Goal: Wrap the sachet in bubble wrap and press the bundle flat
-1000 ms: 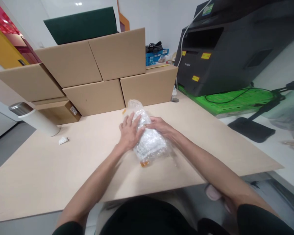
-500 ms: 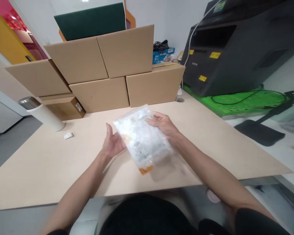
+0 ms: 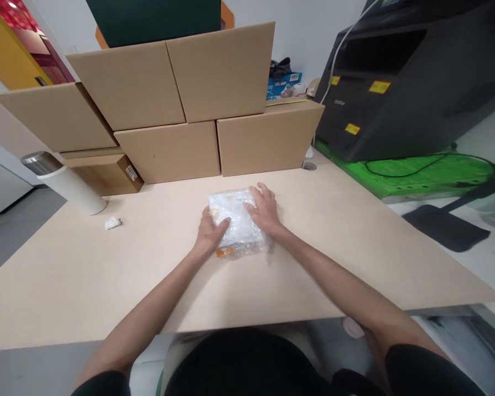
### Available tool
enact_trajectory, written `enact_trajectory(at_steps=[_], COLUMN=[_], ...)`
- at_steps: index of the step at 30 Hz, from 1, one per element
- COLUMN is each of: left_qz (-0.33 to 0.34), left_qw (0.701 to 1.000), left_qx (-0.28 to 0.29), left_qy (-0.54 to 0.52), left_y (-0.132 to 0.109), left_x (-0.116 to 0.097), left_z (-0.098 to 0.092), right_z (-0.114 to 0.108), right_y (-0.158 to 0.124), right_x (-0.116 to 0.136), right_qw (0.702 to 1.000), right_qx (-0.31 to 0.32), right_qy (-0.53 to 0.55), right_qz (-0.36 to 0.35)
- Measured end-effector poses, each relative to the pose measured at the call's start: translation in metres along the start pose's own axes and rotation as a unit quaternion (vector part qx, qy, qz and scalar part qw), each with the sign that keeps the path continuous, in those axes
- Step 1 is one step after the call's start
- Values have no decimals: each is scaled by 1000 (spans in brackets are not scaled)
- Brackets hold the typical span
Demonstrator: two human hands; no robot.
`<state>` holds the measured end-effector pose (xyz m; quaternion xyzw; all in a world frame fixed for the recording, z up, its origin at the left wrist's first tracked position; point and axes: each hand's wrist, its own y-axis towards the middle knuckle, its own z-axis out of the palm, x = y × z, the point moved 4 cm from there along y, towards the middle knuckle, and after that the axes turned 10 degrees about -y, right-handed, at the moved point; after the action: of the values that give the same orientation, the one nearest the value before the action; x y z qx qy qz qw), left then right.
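Fingers of my right hand (image 3: 265, 210) are loosely spread and laid over the right side of a bubble-wrapped package (image 3: 234, 204), the thumb reaching in across its top. Opposite, my left hand (image 3: 208, 231) is partly open, its thumb resting on the package's face and its other fingers down along the left edge; whether they tuck under and pinch it, I cannot tell. The package lies on the pale tabletop (image 3: 148, 286), between my two hands, with an orange patch (image 3: 225, 252) at its near left corner and loose clear wrap at the near right. Well off to my left is a small white scrap (image 3: 113, 223), near the foot of a white bottle (image 3: 72, 190) with a metal cap. Beyond the package stand stacked cardboard boxes (image 3: 169, 157), a dark green box (image 3: 157, 19) on top. Over to my right, a dark printer (image 3: 375, 115) sits on something bright green (image 3: 429, 179).
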<state>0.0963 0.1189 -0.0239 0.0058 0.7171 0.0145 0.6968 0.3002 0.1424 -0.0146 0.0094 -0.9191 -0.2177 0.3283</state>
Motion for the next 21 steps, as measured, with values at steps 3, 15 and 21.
enact_trajectory(at_steps=[3, 15, 21], left_qz=[145, 148, 144], left_qw=[955, 818, 783], left_qx=[8, 280, 324], left_qy=[258, 480, 510], left_y=[7, 12, 13], left_x=[-10, -5, -6], left_z=[-3, -12, -14], right_z=[5, -11, -16], right_y=[1, -11, -17], right_x=[-2, -17, -22], right_qw=[990, 918, 887], right_qx=[42, 308, 375], right_qy=[-92, -91, -98], right_qz=[-94, -234, -250])
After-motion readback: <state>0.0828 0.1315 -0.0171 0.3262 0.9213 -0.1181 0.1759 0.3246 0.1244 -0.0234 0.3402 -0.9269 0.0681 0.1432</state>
